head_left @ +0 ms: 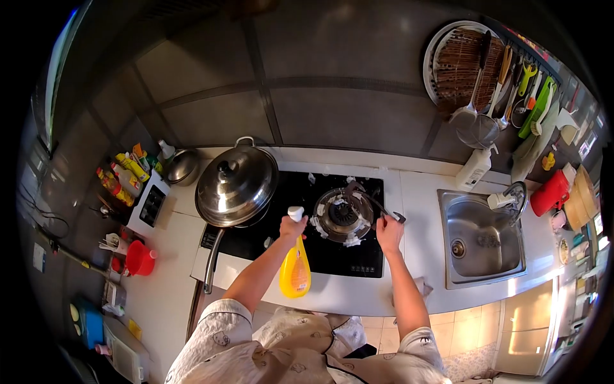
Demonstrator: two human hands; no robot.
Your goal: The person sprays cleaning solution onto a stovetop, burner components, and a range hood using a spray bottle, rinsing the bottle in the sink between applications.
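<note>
My left hand (292, 228) is closed around the neck of a yellow spray bottle (295, 274) with a white top, held over the front edge of the black gas stove (339, 265). My right hand (389, 234) is closed on a black burner grate (354, 187), which is tilted at the right side of the round burner (343, 214); my fingers hide part of it. White foam (352, 240) lies in clumps on and around the burner. A steel wok with a domed lid (235, 179) sits on the left burner, its handle pointing toward me.
To the right, a steel sink (483, 240) has a faucet and a white pump bottle (474, 169) behind it. Utensils hang on the wall at upper right. At left stand condiment bottles (125, 179) and a red container (140, 258). A cloth (422, 288) lies by the counter's front edge.
</note>
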